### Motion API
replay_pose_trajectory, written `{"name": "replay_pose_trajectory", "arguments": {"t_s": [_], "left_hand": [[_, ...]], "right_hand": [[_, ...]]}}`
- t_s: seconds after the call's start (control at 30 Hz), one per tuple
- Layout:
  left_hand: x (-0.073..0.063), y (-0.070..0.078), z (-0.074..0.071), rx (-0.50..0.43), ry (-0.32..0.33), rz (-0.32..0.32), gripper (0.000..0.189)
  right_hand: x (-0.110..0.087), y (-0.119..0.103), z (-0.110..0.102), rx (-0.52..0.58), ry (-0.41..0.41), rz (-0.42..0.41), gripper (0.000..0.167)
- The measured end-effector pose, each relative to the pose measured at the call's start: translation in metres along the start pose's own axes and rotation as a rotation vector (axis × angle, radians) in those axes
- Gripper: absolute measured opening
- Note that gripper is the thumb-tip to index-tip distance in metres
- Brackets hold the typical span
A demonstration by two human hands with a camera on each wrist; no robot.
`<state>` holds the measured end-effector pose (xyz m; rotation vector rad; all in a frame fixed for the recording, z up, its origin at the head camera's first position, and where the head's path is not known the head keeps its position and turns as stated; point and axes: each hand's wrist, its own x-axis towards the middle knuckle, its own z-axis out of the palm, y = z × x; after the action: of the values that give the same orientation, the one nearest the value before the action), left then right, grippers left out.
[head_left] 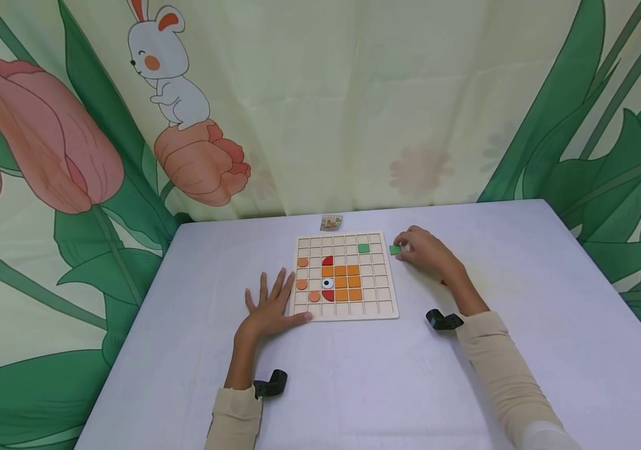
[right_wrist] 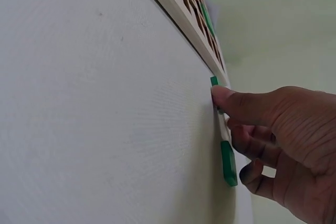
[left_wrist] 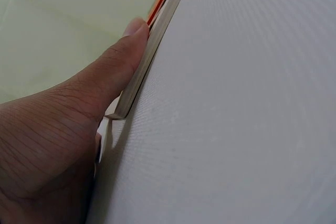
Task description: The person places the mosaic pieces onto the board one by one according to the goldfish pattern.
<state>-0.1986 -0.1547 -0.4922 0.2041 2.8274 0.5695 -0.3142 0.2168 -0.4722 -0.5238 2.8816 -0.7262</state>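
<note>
A wooden grid board [head_left: 377, 306] lies on the table, with orange square tiles [head_left: 340, 282], red quarter-round tiles [head_left: 328, 260], an eye tile [head_left: 328, 283], several light orange discs [head_left: 302, 284] and one green square tile [head_left: 363, 248] on it. My left hand [head_left: 267, 314] is spread flat at the board's left side, its thumb on the lower left corner. Just off the board's right edge, my right hand [head_left: 424, 249] pinches a green square tile [head_left: 395, 249] between thumb and fingers. Another green tile [right_wrist: 228, 163] shows below the curled fingers in the right wrist view.
Behind the board lies a small picture card [head_left: 331, 222]. A red piece [head_left: 443, 282] peeks out beside my right wrist. White cloth covers the table [head_left: 354, 381], and a printed curtain [head_left: 320, 125] hangs at its far edge.
</note>
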Motion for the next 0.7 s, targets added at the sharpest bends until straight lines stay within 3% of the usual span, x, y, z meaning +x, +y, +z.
{"name": "replay_pose_trajectory", "arguments": {"t_s": [0.7], "left_hand": [[0.0010, -0.0023, 0.0010, -0.004, -0.008, 0.005, 0.109]], "right_hand": [[0.0009, -0.0048, 0.0029, -0.011, 0.054, -0.009, 0.027]]}}
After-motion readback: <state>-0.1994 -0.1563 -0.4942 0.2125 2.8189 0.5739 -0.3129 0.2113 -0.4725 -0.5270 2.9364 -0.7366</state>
